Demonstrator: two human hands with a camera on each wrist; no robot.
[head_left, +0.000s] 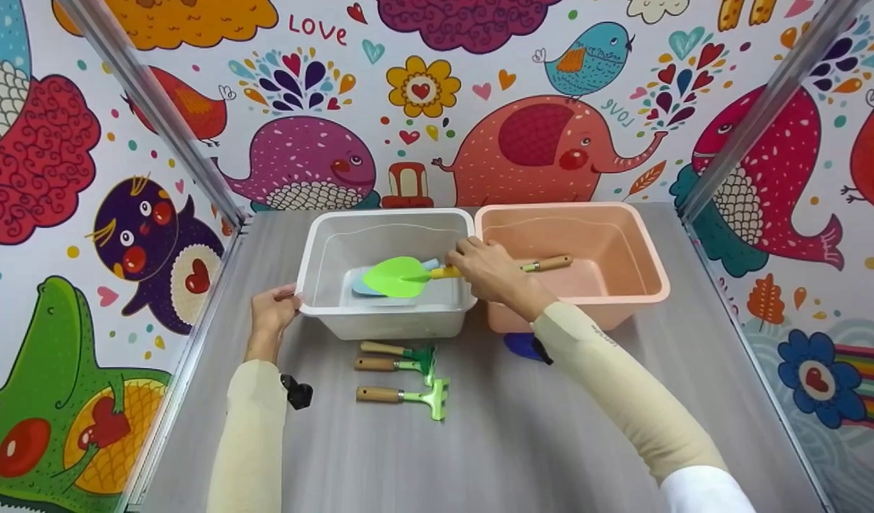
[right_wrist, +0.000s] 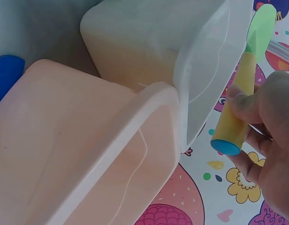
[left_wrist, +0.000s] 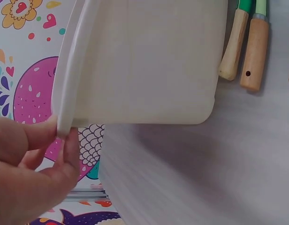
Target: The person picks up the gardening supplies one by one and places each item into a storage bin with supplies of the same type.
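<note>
My right hand (head_left: 490, 271) grips the yellow handle of a toy trowel (head_left: 401, 276) with a bright green blade. The blade hangs over the white tub (head_left: 387, 311), and the blue end cap of the handle (right_wrist: 226, 146) shows in the right wrist view. A light blue piece (head_left: 363, 282) lies inside the tub, partly covered by the blade. At the tub's left side, my left hand (head_left: 271, 313) pinches the rim (left_wrist: 69, 93) between thumb and fingers.
A pink tub (head_left: 579, 301) stands right of the white one, holding a wooden-handled tool (head_left: 553, 263). In front lie a green rake (head_left: 437, 399) and two more wooden-handled tools (head_left: 380, 364). A dark blue object (head_left: 523, 346) sits half hidden by my right sleeve. Patterned walls surround the table.
</note>
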